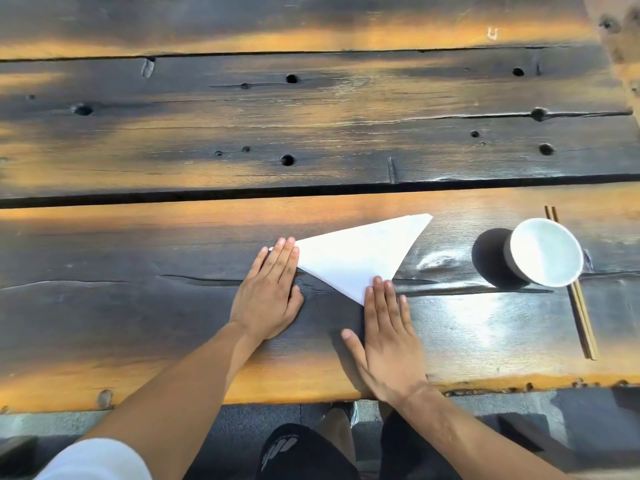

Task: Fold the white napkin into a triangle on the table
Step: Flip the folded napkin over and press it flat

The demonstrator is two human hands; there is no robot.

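Note:
The white napkin (pixel 360 254) lies flat on the dark wooden table (pixel 173 306) as a triangle, one tip pointing to the far right. My left hand (pixel 268 292) lies flat with straight fingers, its fingertips pressing the napkin's left corner. My right hand (pixel 384 330) also lies flat, fingers straight, fingertips on the napkin's near corner. Both corners are partly hidden under the fingers.
A grey cup with a white inside (pixel 543 252) stands to the right of the napkin. A pair of wooden chopsticks (pixel 581 313) lies behind and beside it, running toward the near edge. The table's near edge (pixel 311 393) runs just behind my wrists.

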